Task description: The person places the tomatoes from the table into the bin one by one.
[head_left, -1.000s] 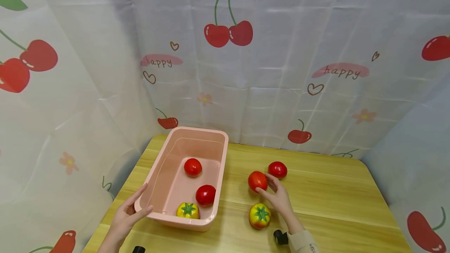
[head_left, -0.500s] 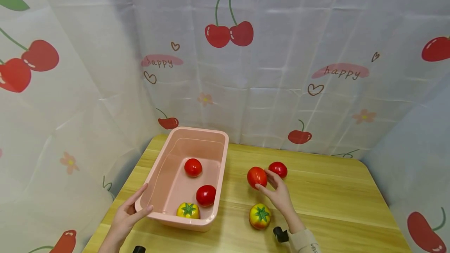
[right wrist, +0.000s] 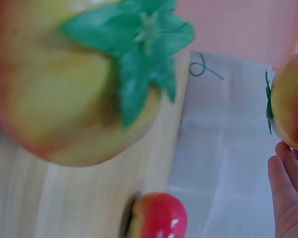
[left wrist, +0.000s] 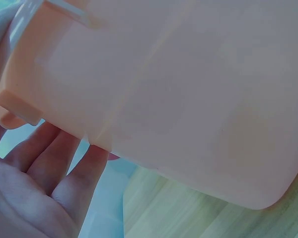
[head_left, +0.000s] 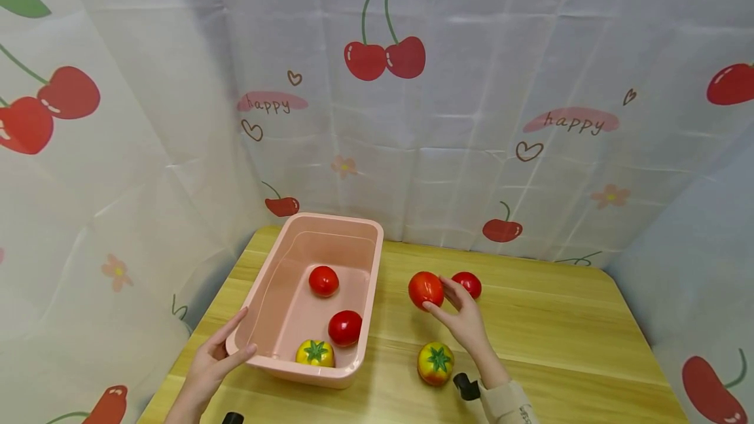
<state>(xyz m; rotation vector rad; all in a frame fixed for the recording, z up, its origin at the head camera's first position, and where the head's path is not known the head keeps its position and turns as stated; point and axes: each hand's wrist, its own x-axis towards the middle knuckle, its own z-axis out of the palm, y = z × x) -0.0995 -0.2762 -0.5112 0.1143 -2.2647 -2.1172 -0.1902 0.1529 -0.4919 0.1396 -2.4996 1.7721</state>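
Note:
My left hand (head_left: 205, 368) grips the near-left corner of a pink plastic bin (head_left: 300, 375), thumb over the rim; in the left wrist view its fingers (left wrist: 82, 183) reach the bin's outer wall. Inside the bin lie two red tomatoes and a yellow tomato (head_left: 314, 353) with a green leafy top. My right hand (head_left: 465, 319) holds an orange-red tomato (head_left: 425, 290) between thumb and fingers above the table; the right wrist view shows its yellowish leafy side (right wrist: 290, 101). Below it sits a yellow-red tomato (head_left: 435, 364), large in the right wrist view. A red tomato (head_left: 470, 285) lies behind the hand.
The wooden table (head_left: 559, 332) ends at a white curtain (head_left: 448, 175) printed with cherries, which also hangs at both sides. Black camera mounts (head_left: 466, 387) are at the wrists. The bin's right wall (head_left: 372, 300) stands between its contents and the right hand.
My right hand has lifted the orange-red tomato off the table and carried it slightly left and away from me. The left hand and the bin stay where they were.

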